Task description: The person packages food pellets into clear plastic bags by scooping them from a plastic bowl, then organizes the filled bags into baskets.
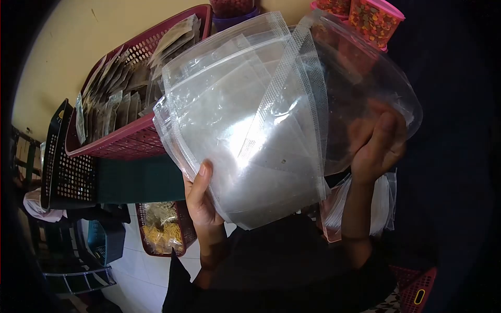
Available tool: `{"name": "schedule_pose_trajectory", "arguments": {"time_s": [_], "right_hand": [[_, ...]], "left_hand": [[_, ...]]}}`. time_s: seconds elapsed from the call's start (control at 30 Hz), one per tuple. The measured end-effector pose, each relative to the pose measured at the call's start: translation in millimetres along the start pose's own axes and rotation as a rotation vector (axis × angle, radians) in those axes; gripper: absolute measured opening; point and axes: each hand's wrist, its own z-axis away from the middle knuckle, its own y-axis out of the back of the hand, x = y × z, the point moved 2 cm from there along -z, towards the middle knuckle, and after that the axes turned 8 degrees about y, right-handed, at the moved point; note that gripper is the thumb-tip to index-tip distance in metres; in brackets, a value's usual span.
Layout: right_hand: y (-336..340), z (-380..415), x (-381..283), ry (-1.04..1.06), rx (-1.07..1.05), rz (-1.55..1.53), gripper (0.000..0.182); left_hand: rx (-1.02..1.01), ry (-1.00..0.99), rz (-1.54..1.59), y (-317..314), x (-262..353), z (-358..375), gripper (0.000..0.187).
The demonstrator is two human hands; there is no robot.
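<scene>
Several clear plastic bags [235, 125] with textured seams are fanned out in a stack in front of me. My left hand [201, 195] grips the stack at its lower left edge, thumb on top and the other fingers hidden underneath. On the right, a further clear plastic bag [339, 104] spreads out from the stack with a curved outer edge. My right hand [381, 141] has its fingers curled and pressed together at that bag's right side, partly seen through the film.
At upper left stands a maroon basket [120, 133] of filled packets [112, 112]. A black basket [70, 172] is beside it. Below sits a basket of yellow food packets [163, 237]. Pink-lidded tubs [373, 26] stand at upper right; more clear bags [383, 203] lie below my right hand.
</scene>
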Motion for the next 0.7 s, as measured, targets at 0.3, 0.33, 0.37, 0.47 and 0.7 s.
{"name": "schedule_pose_trajectory", "arguments": {"time_s": [0.3, 0.33, 0.37, 0.47, 0.7], "right_hand": [[4, 2, 3, -0.011, -0.007, 0.027, 0.021], [5, 2, 3, -0.012, -0.007, 0.028, 0.021], [5, 2, 3, -0.016, -0.008, 0.032, 0.021], [8, 2, 5, -0.033, -0.007, 0.026, 0.021], [39, -25, 21, -0.079, 0.075, -0.027, 0.018]], "left_hand": [[-0.001, 0.023, 0.024, -4, -2, 0, 0.049], [0.001, 0.046, 0.04, -4, -2, 0, 0.049], [0.002, 0.047, 0.039, -4, -2, 0, 0.049], [-0.016, 0.036, 0.021, -6, -2, -1, 0.048], [0.053, -0.067, 0.015, 13, 2, -5, 0.038]]}}
